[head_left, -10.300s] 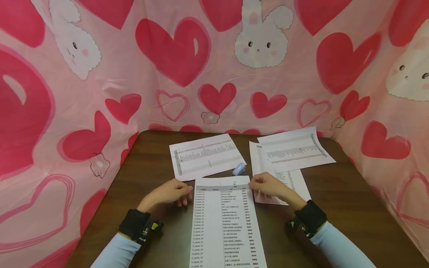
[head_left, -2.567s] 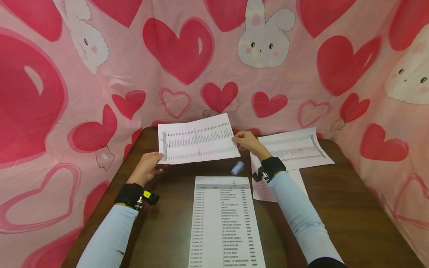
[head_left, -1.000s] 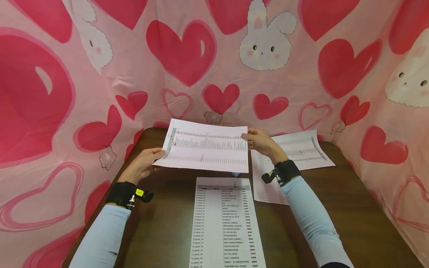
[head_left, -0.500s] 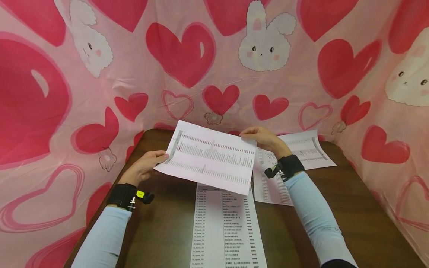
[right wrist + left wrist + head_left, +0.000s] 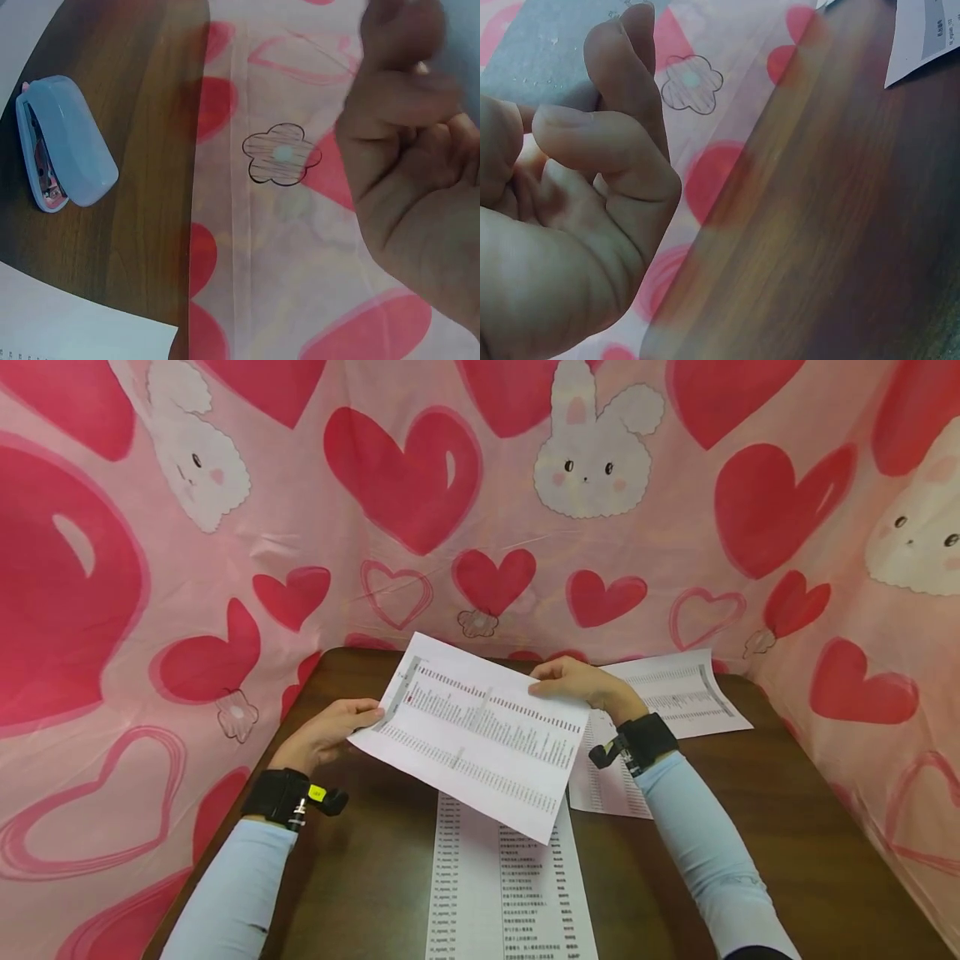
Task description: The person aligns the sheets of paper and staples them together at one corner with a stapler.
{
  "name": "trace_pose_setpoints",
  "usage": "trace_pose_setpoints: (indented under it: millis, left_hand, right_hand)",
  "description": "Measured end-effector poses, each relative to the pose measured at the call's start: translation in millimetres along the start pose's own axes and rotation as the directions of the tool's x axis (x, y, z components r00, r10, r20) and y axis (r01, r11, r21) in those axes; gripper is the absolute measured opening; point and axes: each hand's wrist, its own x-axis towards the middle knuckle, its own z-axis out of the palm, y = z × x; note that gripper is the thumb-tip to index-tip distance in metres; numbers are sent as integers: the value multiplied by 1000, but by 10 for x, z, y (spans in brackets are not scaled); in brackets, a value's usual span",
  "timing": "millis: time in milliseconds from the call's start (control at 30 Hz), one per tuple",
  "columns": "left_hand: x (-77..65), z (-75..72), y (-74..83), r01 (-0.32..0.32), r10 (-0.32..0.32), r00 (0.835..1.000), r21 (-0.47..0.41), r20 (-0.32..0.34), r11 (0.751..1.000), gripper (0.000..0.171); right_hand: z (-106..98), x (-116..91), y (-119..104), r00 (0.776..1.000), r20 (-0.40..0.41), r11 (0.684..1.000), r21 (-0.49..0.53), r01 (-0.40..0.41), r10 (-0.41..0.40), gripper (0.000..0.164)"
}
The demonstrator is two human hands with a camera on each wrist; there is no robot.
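Observation:
Both hands hold a printed sheet of paper aloft and tilted, its lower right corner nearest me. My left hand pinches its left edge, thumb on top; the curled fingers of this left hand fill the left of the left wrist view. At the upper right edge, my right hand grips the sheet with the thumb underneath or hidden. A second printed sheet lies on the table below, its top covered by the held one. The light blue stapler shows in the right wrist view; the held sheet hides it in the head view.
Two more printed sheets, a lower one and an upper one, overlap on the right of the brown table. A pink curtain with hearts and rabbits hangs behind and beside the table.
The held sheet lay at the back left at first and was picked up by both hands. Over the last second its right end has swung down towards me, over the middle sheet.

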Motion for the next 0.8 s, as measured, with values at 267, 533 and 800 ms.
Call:
trace_pose_setpoints:
  millis: [267, 533, 800]
  left_hand:
    - [-5, -18, 8, 73, -74, 997, 7, 27, 997, 47]
    - [-26, -29, 37, 20, -13, 999, -226, 32, 974, 18]
    - [-17, 128, 158, -153, 167, 986, -390, 2, 908, 49]
  right_hand:
    - [-78, -6, 58, 996, -91, 996, 86, 21, -13, 28]
    - [-81, -22, 103, 973, -229, 961, 260, 93, -33, 10]
    - [6, 22, 97, 952, -303, 924, 351, 151, -41, 7]
